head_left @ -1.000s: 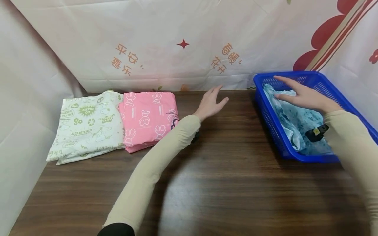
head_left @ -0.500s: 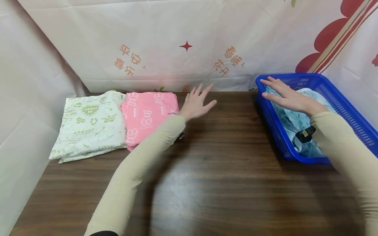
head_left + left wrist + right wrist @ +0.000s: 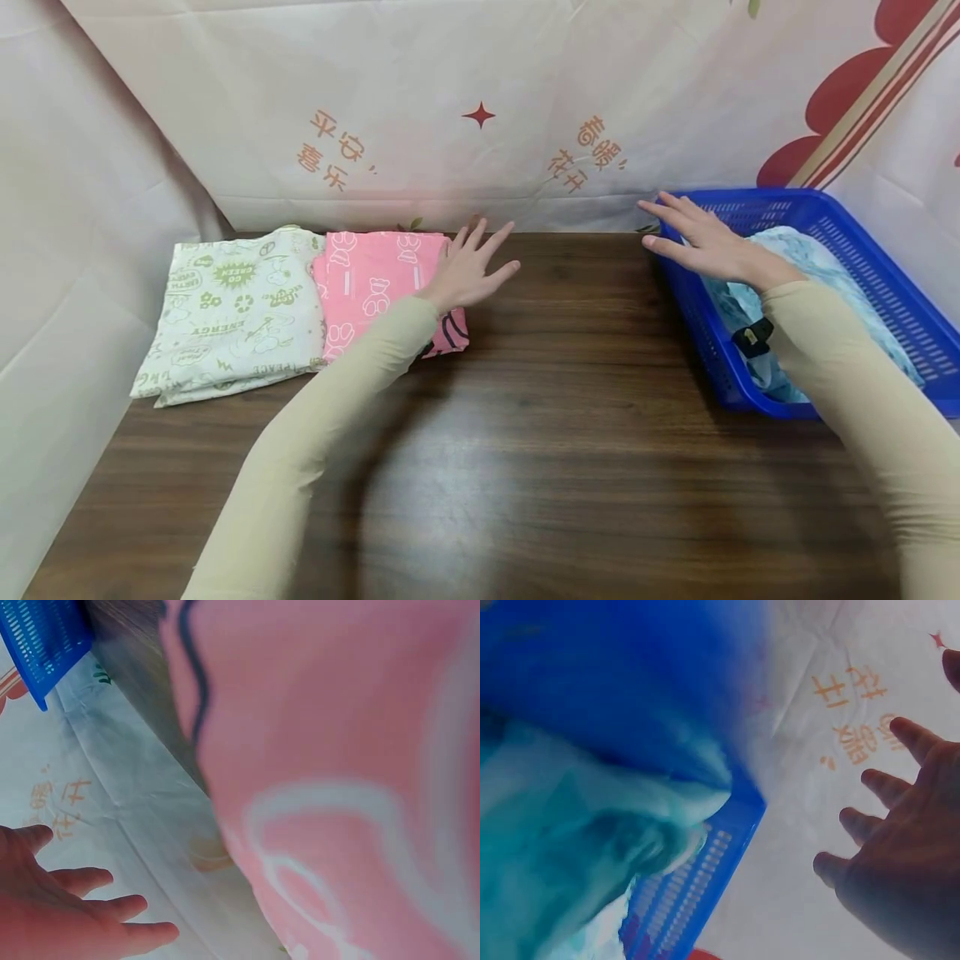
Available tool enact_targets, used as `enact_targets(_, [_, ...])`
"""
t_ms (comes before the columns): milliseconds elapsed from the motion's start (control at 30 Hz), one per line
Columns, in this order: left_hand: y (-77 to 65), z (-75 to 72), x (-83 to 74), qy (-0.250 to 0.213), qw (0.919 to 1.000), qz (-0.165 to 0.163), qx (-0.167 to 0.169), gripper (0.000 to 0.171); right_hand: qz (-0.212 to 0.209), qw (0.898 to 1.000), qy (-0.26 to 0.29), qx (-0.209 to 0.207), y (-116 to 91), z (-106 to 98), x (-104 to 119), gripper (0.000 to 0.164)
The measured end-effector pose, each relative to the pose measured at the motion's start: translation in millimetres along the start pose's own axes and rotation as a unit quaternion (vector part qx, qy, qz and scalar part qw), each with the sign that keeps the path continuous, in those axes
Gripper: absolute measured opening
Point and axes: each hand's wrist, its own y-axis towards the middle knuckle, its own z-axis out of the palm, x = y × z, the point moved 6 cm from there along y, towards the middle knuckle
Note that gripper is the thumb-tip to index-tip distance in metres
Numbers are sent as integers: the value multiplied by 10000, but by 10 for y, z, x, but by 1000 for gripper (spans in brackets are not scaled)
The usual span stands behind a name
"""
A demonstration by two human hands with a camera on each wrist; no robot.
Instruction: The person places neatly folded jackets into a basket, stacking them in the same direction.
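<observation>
Pink cloth (image 3: 363,279): folded into a flat block on the table (image 3: 555,400), its layers stacked so that it probably lies steady unheld.
Left hand (image 3: 468,271): over the pink cloth's right edge, fingers straight and spread apart, holding nothing.
Blue basket (image 3: 697,337): at the right, its walls containing the teal cloth (image 3: 836,267), which lies loose and rumpled, seemingly unfolded.
Right hand (image 3: 712,246): above the basket's far left corner, fingers apart and nothing in them; rim contact cannot be told.
Green-printed cloth (image 3: 240,312): folded flat, edge to edge with the pink cloth, likely to keep both in a row.
In the way: the left sleeve (image 3: 277,467) hides the pink cloth's near corner; the right sleeve (image 3: 847,400) crosses the basket.
Behind: a printed backdrop (image 3: 540,50).
</observation>
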Motion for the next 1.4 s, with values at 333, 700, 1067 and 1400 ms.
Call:
enact_targets(333, [-181,-101,230,98,9998,-171,-10,67,-283,9996,12,56,126,9,217,67])
enact_targets(700, [-389,-188,522,-54,9986,-504,130,68,-618,9981,-1,-1,291,192,432,67])
enact_targets(1067, [-629,-340,846,-211,9967,-776,140,69,-520,9984,209,-31,524,334,499,67])
enact_targets(1400, [-947,-428,1213,-537,9908,-1237,101,73,-396,9973,610,-81,784,715,441,69])
